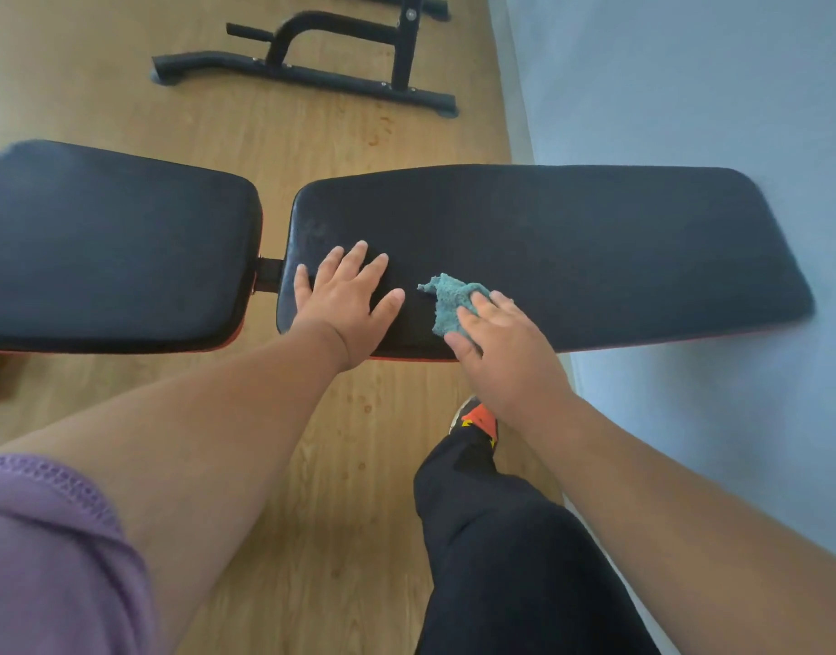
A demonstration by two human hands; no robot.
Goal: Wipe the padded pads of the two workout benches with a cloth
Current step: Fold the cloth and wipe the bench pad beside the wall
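While the left hand point(347, 300) lies flat with its fingers spread on the long pad point(571, 248), close to that pad's left end and near edge, the right hand point(496, 342) presses a crumpled teal cloth point(446, 300) down onto the same pad just to the right of it. The right hand's fingers lie straight over the cloth, with the thumb along its near side, so the hand is pushing rather than clutching; the far part of the cloth sticks out beyond the fingertips. The two hands are near each other but apart, with a strip of black padding between them.

The long pad runs from the middle of the view off to the right, and a thin red trim shows along its near edge under the hands. To its left, across a narrow gap bridged by a black bracket point(267, 274), lies the shorter seat pad point(118, 248), also black with red trim at its near edge. Nothing rests on the seat pad.

Beyond the pads, on the wooden floor point(312, 134), stands a black metal frame point(312, 63) with a flat foot bar and an arched tube. A pale blue wall point(690, 87) runs along the right side. Nearer the camera, a leg in black trousers point(501, 536) ends in an orange and black shoe point(477, 418) below the near edge of the long pad, and a purple sleeve point(52, 536) fills the lower left corner.
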